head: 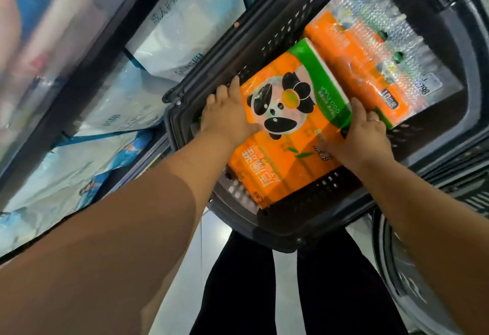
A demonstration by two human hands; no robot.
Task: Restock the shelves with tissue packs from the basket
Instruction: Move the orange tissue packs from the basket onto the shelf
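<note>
Orange panda pack (288, 128): plastic-wrapped tissue pack with a green band at its far end and a panda face printed on top. It lies slanted inside the basket, held at both long sides.
Left hand (227, 115): clasps the pack's left edge, with the thumb laid on the printed face. The fingers reach down between the pack and the basket wall.
Right hand (365, 136): clasps the pack's right edge, with the fingers curled over it and the thumb on the top face. One finger wears a ring (373, 120).
Second pack (370, 64): also orange, under glossy clear wrap, with a white price label. It lies in the far half of the basket, its near corner covered by the panda pack's green end.
Basket (277, 231): dark plastic with slotted walls. It stands before the person, just right of the shelves.
Shelves (79, 75): dark-framed, at the left, blurred.
Shelf stock (185, 30): large white and blue-and-white packs, their print too blurred to read.
Legs (238, 281): in black trousers, below the basket's near rim.
Floor (182, 281): pale and glossy, visible beside and between the legs.
</note>
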